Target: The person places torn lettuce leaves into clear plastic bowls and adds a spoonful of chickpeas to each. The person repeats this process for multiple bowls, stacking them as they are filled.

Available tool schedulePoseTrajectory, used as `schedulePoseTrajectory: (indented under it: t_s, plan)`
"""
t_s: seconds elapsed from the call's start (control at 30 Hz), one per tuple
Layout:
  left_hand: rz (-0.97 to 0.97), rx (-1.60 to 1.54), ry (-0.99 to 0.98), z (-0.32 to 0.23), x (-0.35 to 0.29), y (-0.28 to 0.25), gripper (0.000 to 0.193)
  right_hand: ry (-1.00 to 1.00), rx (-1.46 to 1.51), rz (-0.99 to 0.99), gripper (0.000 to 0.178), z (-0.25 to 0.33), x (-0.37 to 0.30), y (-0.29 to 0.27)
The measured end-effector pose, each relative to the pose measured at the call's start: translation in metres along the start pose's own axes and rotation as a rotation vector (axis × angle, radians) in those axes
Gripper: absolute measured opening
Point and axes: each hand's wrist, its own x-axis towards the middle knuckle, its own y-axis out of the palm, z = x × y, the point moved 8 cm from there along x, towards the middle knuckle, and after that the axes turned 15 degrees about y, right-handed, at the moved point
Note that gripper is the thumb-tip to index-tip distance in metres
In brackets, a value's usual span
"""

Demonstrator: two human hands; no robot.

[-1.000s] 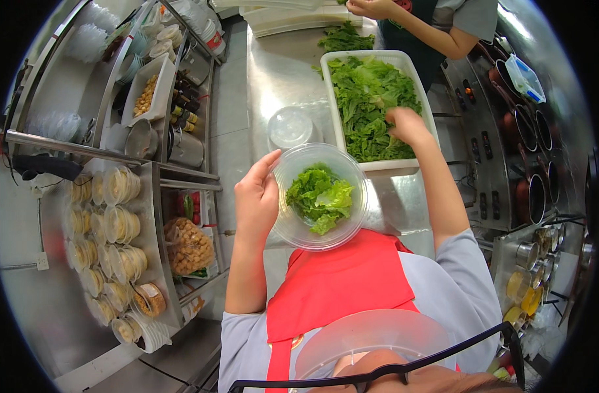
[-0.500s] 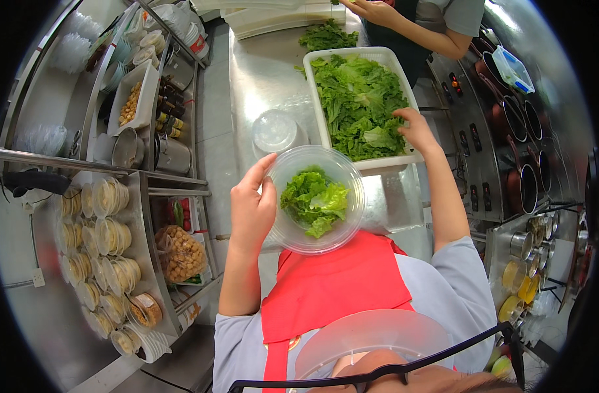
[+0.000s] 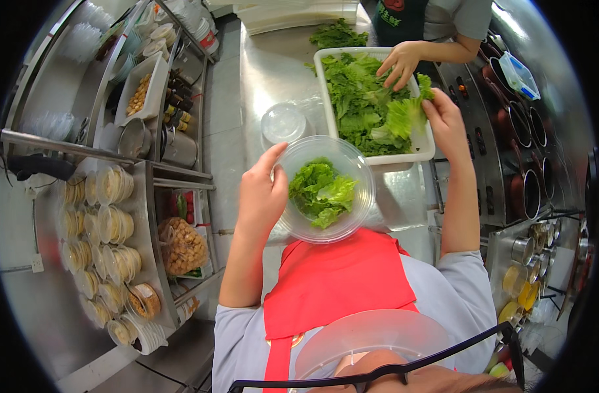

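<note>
My left hand (image 3: 265, 190) grips the rim of a clear round plastic bowl (image 3: 299, 226), which I hold in front of my red apron. Some torn green lettuce (image 3: 322, 190) lies in the bowl. At the right end of a white rectangular tub (image 3: 404, 158), my right hand (image 3: 444, 121) is closed on a piece of lettuce leaf (image 3: 406, 116) lifted above the pile. Heaped lettuce (image 3: 362, 111) fills much of the tub. Over its far right part reaches a co-worker's hand (image 3: 402, 62), fingers spread.
Clear round plastic containers (image 3: 283, 123) stand on the steel table (image 3: 263, 72), left of the tub. More lettuce (image 3: 339, 34) lies behind it. Shelves with stacked lidded cups (image 3: 116, 223) line the left; pans (image 3: 530, 190) hang at the right.
My right hand has risen from the pile with lettuce and moved right. The co-worker's hand has come down over the tub. My left hand still holds the bowl.
</note>
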Motion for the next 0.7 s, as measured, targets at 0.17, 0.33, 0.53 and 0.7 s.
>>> schedulePoseTrajectory:
  t_s: [0.17,0.33,0.53,0.7]
  plan:
    - [0.027,0.002,-0.022,0.000,0.001,0.001,0.039,-0.077,0.227,0.190,0.019,0.083,-0.067,0.060]
    - [0.051,0.012,0.060,-0.006,0.005,-0.001,0.038,-0.467,-0.568,0.284,0.023,0.114,-0.097,0.167]
    - [0.079,-0.218,-0.118,0.045,0.020,-0.004,0.035,-0.267,-0.179,-0.107,0.011,0.059,-0.013,0.085]
    - [0.294,0.376,-0.002,0.122,0.082,0.036,0.076,0.281,-1.078,0.207,0.083,-0.122,0.049,0.117]
